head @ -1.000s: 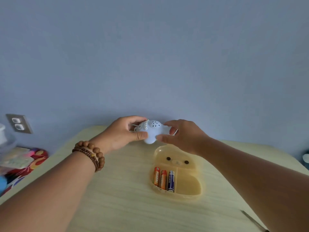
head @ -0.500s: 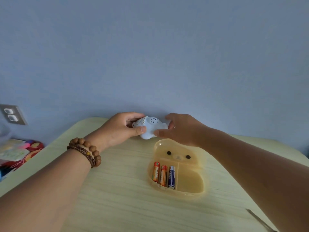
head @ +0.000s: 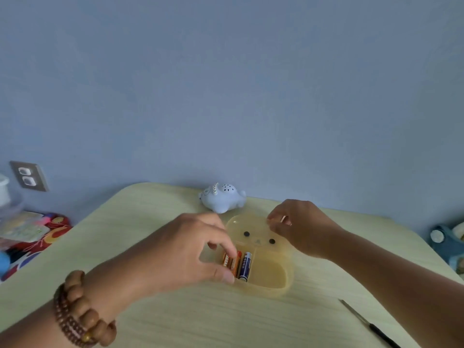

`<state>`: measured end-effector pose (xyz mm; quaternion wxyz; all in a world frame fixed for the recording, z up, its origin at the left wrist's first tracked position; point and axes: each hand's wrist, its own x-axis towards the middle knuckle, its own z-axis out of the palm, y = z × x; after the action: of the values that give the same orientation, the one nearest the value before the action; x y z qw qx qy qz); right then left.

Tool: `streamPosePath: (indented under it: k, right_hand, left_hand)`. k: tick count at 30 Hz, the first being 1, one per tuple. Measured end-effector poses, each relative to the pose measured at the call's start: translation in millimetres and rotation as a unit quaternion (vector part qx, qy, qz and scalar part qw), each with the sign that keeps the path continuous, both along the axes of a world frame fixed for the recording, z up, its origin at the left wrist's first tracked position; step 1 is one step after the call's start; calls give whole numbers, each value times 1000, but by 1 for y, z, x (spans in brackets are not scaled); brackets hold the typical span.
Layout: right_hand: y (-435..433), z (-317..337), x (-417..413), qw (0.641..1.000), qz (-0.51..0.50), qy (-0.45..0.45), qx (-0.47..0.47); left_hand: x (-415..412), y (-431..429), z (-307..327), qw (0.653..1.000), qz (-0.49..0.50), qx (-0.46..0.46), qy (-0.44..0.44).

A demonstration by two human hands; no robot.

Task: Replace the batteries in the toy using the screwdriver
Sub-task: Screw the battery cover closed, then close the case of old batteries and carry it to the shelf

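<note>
The pale blue animal toy (head: 222, 198) stands alone at the table's far edge, and no hand touches it. In front of it lies a yellow bear-shaped tray (head: 273, 285) holding two orange batteries (head: 232, 261) and a blue battery (head: 245, 266) in its left compartment. My left hand (head: 185, 252) reaches into that compartment, with thumb and forefinger pinched around an orange battery. My right hand (head: 301, 227) rests on the tray's far right rim with its fingers curled on it. The thin screwdriver (head: 369, 325) lies on the table at the lower right, partly hidden by my right forearm.
The pale wooden table (head: 155, 320) ends against a blue wall. A wall socket (head: 29, 175) sits at the left. Colourful packets (head: 37, 234) and a clear container (head: 6, 197) lie off the table's left side. A blue object (head: 447, 241) sits beyond the right edge.
Both hands let go of the toy, which now stands at the far edge. My left hand dropped to the batteries and my right hand moved to the tray's rim.
</note>
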<state>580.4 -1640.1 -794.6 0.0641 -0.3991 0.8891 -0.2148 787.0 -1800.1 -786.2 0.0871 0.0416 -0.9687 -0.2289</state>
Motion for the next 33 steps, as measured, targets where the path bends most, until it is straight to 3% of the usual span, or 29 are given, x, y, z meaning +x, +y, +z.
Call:
streamPosePath:
  k: [6, 10, 18, 26, 30, 33]
  right_hand:
    - [11, 2, 24, 999, 1, -1, -45]
    - [21, 9, 50, 997, 21, 9, -73]
    - [87, 17, 114, 980, 83, 116, -137]
    - [117, 4, 140, 952, 125, 170, -222]
    - [123, -1, 145, 934, 193, 188, -236]
    - [129, -11, 147, 929, 240, 135, -248]
  left_hand:
    - [28, 13, -18, 999, -4, -12, 35]
    - [48, 32, -19, 997, -57, 22, 41]
    - [92, 52, -31, 989, -96, 51, 97]
    - [98, 60, -40, 991, -49, 13, 128]
    - [101, 60, -43, 982, 30, 114, 151]
    - [101, 58, -44, 984, 22, 142, 107]
